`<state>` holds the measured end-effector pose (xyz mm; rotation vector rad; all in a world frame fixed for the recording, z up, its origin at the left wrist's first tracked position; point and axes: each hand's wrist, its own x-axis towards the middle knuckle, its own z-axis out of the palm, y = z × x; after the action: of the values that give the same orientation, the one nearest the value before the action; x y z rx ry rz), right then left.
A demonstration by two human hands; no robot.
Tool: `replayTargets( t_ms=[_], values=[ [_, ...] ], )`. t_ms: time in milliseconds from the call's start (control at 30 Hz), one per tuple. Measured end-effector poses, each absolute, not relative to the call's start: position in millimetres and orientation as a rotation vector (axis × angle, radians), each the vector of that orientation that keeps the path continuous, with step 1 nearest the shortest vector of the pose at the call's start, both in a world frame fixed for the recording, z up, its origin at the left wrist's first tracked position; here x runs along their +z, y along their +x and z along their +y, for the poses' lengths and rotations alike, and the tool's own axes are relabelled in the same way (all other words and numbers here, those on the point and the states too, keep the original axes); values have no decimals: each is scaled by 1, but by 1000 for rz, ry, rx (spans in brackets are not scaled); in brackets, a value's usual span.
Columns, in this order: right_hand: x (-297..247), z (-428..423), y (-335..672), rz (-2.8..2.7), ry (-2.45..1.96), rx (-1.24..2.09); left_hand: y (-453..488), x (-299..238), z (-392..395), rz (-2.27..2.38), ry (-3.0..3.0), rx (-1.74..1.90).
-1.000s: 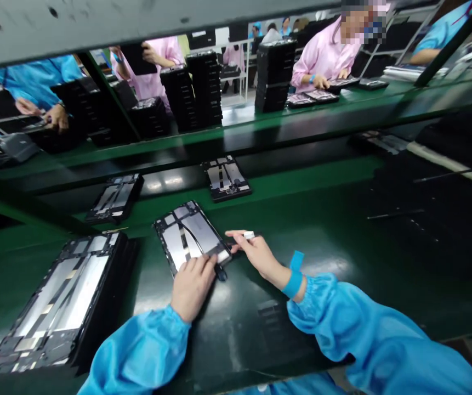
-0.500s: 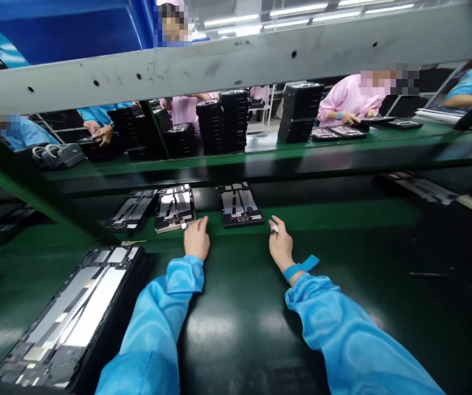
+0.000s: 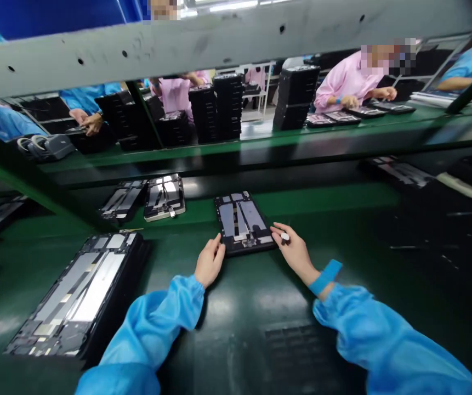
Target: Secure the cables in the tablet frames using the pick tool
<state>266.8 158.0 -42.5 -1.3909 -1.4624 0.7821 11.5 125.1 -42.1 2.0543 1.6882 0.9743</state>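
An opened tablet (image 3: 242,219) with its grey battery plates and dark ribbon cables bared lies on the green bench in front of me. At its near left corner my left hand (image 3: 210,262) has thumb and fingers against the edge. My right hand (image 3: 297,253) grips the near right edge with its fingertips. Tucked in that hand's fingers is a small white-and-black piece (image 3: 285,238), its kind unclear. A blue band (image 3: 325,278) circles the right wrist.
Left of me lies a stack of opened tablets (image 3: 75,299). Farther back are another opened tablet (image 3: 164,196) and a darker one (image 3: 123,201). A green post (image 3: 46,181) slants at left. Beyond a grey beam (image 3: 203,41), co-workers sit near black tray stacks (image 3: 295,99).
My hands have come to the middle tablet's two sides, and it has slid toward me, away from the back row. My view has tipped slightly downward.
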Motion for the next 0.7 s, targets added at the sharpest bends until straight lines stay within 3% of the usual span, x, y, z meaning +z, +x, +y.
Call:
replayTargets(
  t_ms=[233,567,700],
  values=[
    [-38,38,325,-1680,-1449,1000,7,-23,10,1375,2177,699],
    [4,28,276,-1895,-1222,853,32,0,45,1304,2555,584],
    [4,32,258,-1980,-1124,911,35,-3,31,1226,2387,757]
  ],
)
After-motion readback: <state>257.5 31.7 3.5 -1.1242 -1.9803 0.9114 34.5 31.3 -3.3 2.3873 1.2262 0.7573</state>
